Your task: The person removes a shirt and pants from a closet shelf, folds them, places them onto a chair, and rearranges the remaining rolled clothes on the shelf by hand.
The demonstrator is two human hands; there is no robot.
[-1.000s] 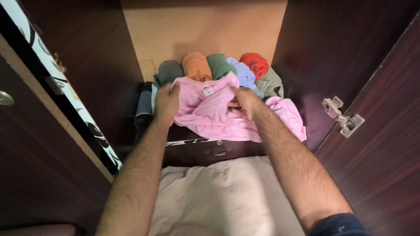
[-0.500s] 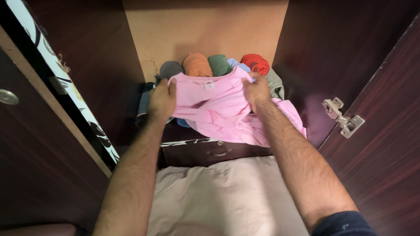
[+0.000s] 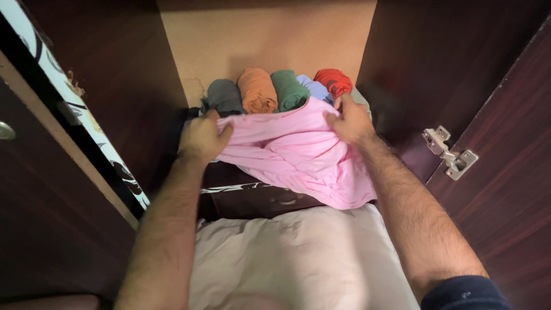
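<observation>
Pink cotton shirt (image 3: 298,152) is held up at the wardrobe shelf (image 3: 252,186), stretched btwn both hands, its lower part draping over the shelf's front edge, w/ a row of rolled clothes (image 3: 270,90) (grey, orange, green, lilac, red) just behind it. Left hand (image 3: 201,138) is clenched on the shirt's left edge, right hand (image 3: 350,121) pinches the right edge. Looks like the spreading step before a fold; next move prob. needs an even pull & flat lay.

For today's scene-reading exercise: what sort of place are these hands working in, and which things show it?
Most likely the inside of a home wardrobe: dark wooden walls with a door hinge, a row of rolled garments at the back, and a pink shirt stretched between the left hand and right hand.
</observation>
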